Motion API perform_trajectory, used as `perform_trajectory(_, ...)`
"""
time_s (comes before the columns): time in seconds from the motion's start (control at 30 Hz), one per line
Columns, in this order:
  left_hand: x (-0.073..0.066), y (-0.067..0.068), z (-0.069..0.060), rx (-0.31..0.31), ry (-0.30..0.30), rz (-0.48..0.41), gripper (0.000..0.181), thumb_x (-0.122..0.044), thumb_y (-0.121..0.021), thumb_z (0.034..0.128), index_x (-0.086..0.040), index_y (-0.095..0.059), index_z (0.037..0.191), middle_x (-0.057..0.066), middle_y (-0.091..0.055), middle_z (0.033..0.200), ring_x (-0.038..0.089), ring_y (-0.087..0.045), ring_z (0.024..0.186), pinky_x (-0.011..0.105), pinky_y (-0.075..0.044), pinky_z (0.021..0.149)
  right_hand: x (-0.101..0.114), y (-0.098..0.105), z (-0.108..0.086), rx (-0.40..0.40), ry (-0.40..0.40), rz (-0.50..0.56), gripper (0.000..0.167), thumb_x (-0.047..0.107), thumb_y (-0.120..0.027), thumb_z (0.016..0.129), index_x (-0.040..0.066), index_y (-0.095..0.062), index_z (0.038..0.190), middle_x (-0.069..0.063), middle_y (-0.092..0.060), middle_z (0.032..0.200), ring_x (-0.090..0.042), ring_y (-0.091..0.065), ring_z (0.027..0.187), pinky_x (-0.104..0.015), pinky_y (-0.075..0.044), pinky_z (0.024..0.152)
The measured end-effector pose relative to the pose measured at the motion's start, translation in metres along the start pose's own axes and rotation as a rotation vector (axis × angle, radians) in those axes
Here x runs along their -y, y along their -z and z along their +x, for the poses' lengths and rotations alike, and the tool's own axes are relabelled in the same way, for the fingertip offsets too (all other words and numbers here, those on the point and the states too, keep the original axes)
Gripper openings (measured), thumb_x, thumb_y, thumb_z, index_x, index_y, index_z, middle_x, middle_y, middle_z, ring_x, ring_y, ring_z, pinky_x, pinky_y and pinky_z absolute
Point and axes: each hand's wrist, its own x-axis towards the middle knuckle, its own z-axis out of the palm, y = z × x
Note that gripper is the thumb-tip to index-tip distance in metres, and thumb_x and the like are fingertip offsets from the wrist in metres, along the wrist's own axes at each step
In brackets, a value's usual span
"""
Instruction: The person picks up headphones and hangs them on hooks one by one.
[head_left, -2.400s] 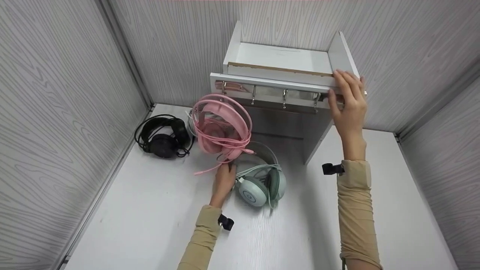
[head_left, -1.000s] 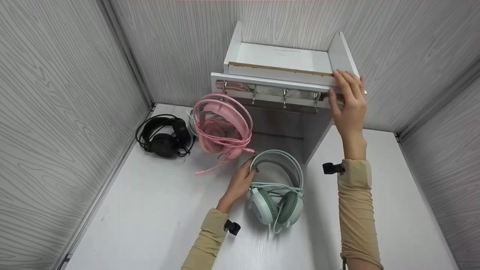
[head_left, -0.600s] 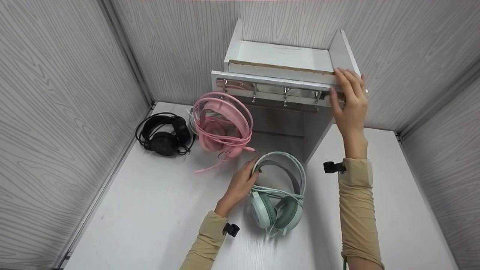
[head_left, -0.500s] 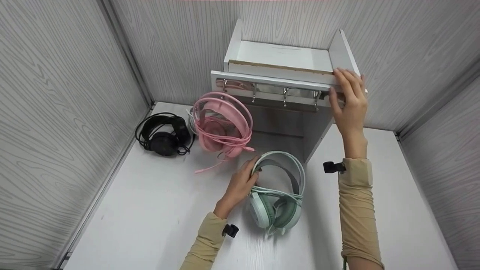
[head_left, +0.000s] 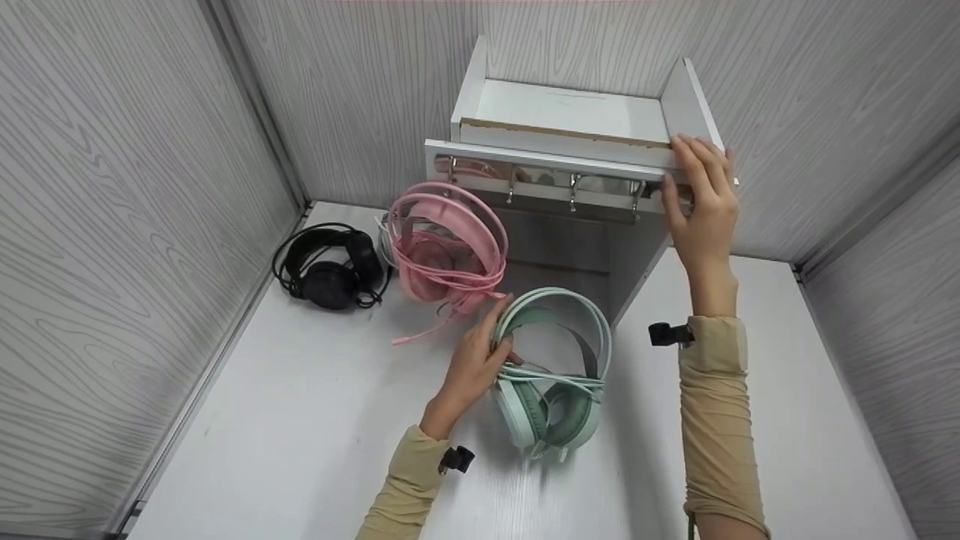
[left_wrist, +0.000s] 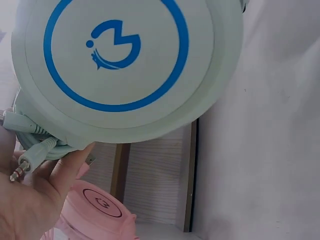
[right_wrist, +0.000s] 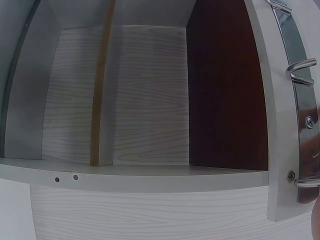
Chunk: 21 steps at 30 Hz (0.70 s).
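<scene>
My left hand (head_left: 469, 367) holds the mint-green headphones (head_left: 583, 420) by the left side of the headband, with the ear cups hanging below and the cable wrapped across. In the left wrist view a round ear cup (left_wrist: 117, 50) with a blue ring fills the top, and a plug (left_wrist: 30, 157) lies by the fingers. My right hand (head_left: 705, 217) grips the right end of the white hook board (head_left: 547, 161) on the shelf unit. Pink headphones (head_left: 450, 277) hang at the board's left end, just behind the mint-green pair.
Black headphones (head_left: 330, 285) lie on the white table (head_left: 300, 450) at the left. Part of a pale item shows behind the pink pair. Several metal hooks, among them one hook (right_wrist: 302, 67) in the right wrist view, stick out from the board. Wood-grain panels (head_left: 135, 187) enclose the table.
The mint-green headphones came out from beneath the pink pair to the right and forward, then rose slightly. My left hand moved along with them. My right hand stayed on the board.
</scene>
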Motion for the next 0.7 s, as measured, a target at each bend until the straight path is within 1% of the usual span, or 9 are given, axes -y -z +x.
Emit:
perform_trajectory(0.13, -0.004, 0.005, 0.001, -0.035, -0.040, -0.007, 0.062, -0.002, -0.053, 0.0979, -0.019, -0.040, 0.156, 0.008, -0.058, 0.142, 0.007, -0.070, 0.073, 0.038, -0.054, 0.087, -0.002, -0.001, 0.000, -0.007, 0.003, 0.001, 0.036, 0.010, -0.067, 0.097, 0.011, -0.067, 0.134, -0.004, -0.063, 0.136, -0.022, -0.049, 0.136, -0.040, -0.016, 0.124)
perform_trajectory(0.23, -0.007, 0.010, 0.002, -0.058, -0.069, 0.014, 0.062, -0.001, -0.054, 0.0972, -0.019, -0.041, 0.156, 0.007, -0.059, 0.140, 0.006, -0.069, 0.073, 0.038, -0.053, 0.088, -0.003, -0.002, 0.000, -0.010, 0.004, -0.005, 0.036, 0.009, -0.068, 0.097, 0.010, -0.067, 0.133, -0.005, -0.064, 0.136, -0.022, -0.049, 0.136, -0.040, -0.015, 0.124)
perform_trajectory(0.37, -0.011, 0.016, 0.003, -0.110, -0.095, 0.041, 0.061, -0.001, -0.055, 0.0961, -0.016, -0.043, 0.154, 0.006, -0.060, 0.139, 0.007, -0.069, 0.074, 0.042, -0.050, 0.094, -0.002, -0.001, 0.000, -0.011, 0.002, -0.008, 0.036, 0.010, -0.068, 0.097, 0.010, -0.067, 0.133, -0.004, -0.064, 0.136, -0.022, -0.049, 0.136, -0.040, -0.015, 0.124)
perform_trajectory(0.43, -0.014, 0.019, 0.004, -0.145, -0.107, 0.055, 0.060, -0.001, -0.055, 0.0960, -0.014, -0.045, 0.154, 0.005, -0.058, 0.143, 0.009, -0.070, 0.089, 0.043, -0.048, 0.100, -0.001, -0.001, 0.000, -0.009, 0.000, -0.007, 0.036, 0.011, -0.068, 0.098, 0.011, -0.067, 0.134, -0.003, -0.064, 0.137, -0.021, -0.049, 0.136, -0.039, -0.015, 0.124)
perform_trajectory(0.5, -0.017, 0.023, 0.005, -0.179, -0.113, 0.065, 0.060, -0.002, -0.056, 0.0963, -0.015, -0.045, 0.153, 0.003, -0.054, 0.148, 0.012, -0.067, 0.107, 0.043, -0.044, 0.106, 0.000, -0.001, 0.000, -0.006, -0.003, -0.006, 0.036, 0.011, -0.067, 0.098, 0.011, -0.067, 0.134, -0.002, -0.063, 0.137, -0.020, -0.049, 0.136, -0.039, -0.015, 0.124)
perform_trajectory(0.53, -0.019, 0.025, 0.005, -0.191, -0.114, 0.064, 0.059, -0.002, -0.056, 0.0965, -0.015, -0.045, 0.153, 0.002, -0.052, 0.151, 0.012, -0.066, 0.110, 0.042, -0.044, 0.107, 0.001, -0.001, 0.000, -0.005, -0.004, -0.006, 0.036, 0.012, -0.067, 0.098, 0.012, -0.067, 0.134, -0.002, -0.063, 0.137, -0.020, -0.049, 0.136, -0.039, -0.015, 0.124)
perform_trajectory(0.6, -0.021, 0.028, 0.006, -0.204, -0.116, 0.042, 0.059, -0.001, -0.055, 0.0974, -0.016, -0.045, 0.153, 0.002, -0.055, 0.148, 0.012, -0.066, 0.113, 0.036, -0.050, 0.095, 0.001, -0.001, 0.000, -0.001, -0.005, -0.008, 0.036, 0.013, -0.066, 0.099, 0.012, -0.066, 0.135, -0.002, -0.063, 0.137, -0.020, -0.048, 0.137, -0.039, -0.014, 0.124)
perform_trajectory(0.63, -0.022, 0.030, 0.006, -0.205, -0.113, 0.028, 0.059, 0.000, -0.055, 0.0977, -0.016, -0.045, 0.154, 0.002, -0.056, 0.147, 0.012, -0.069, 0.108, 0.033, -0.050, 0.090, 0.002, -0.001, 0.000, 0.001, -0.005, -0.010, 0.036, 0.013, -0.066, 0.099, 0.012, -0.066, 0.135, -0.002, -0.063, 0.138, -0.020, -0.048, 0.137, -0.039, -0.014, 0.124)
perform_trajectory(0.7, -0.025, 0.033, 0.007, -0.197, -0.109, -0.012, 0.060, 0.002, -0.054, 0.0980, -0.017, -0.044, 0.154, 0.003, -0.057, 0.144, 0.012, -0.073, 0.091, 0.029, -0.048, 0.079, 0.002, -0.001, 0.000, 0.000, -0.006, -0.013, 0.036, 0.013, -0.065, 0.099, 0.012, -0.066, 0.135, -0.002, -0.063, 0.138, -0.020, -0.048, 0.137, -0.039, -0.014, 0.124)
